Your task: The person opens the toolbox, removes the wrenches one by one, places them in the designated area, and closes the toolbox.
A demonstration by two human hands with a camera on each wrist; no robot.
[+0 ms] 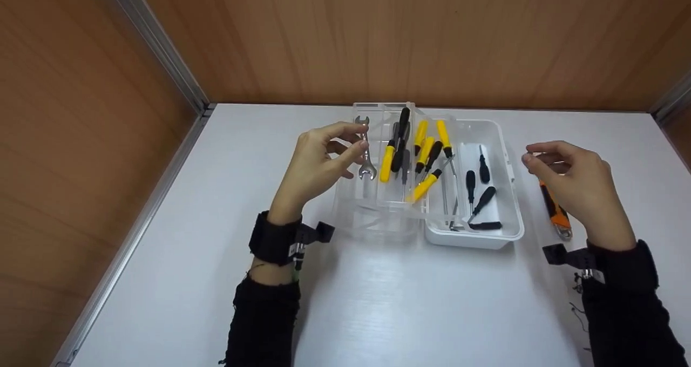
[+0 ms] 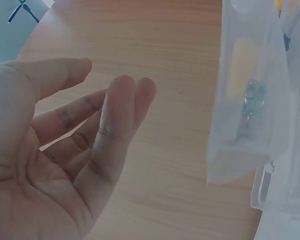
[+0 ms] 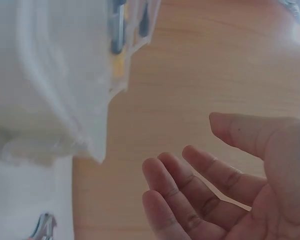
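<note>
Both hands empty, fingers loosely spread: our left hand (image 1: 318,159) hovers just left of wrench (image 1: 366,148) in clear toolbox (image 1: 507,194), not touching it. Our right hand (image 1: 572,181) hangs above orange utility knife (image 1: 556,210), right of box. Screwdrivers (image 1: 424,154) lie packed mid-tray. White table (image 1: 405,302) open on near side; wood walls close left and far.

A workbench booth: a white table (image 1: 378,302) walled by wood-grain panels (image 1: 378,38), bearing a clear toolbox (image 1: 507,194) of screwdrivers (image 1: 425,154).
</note>
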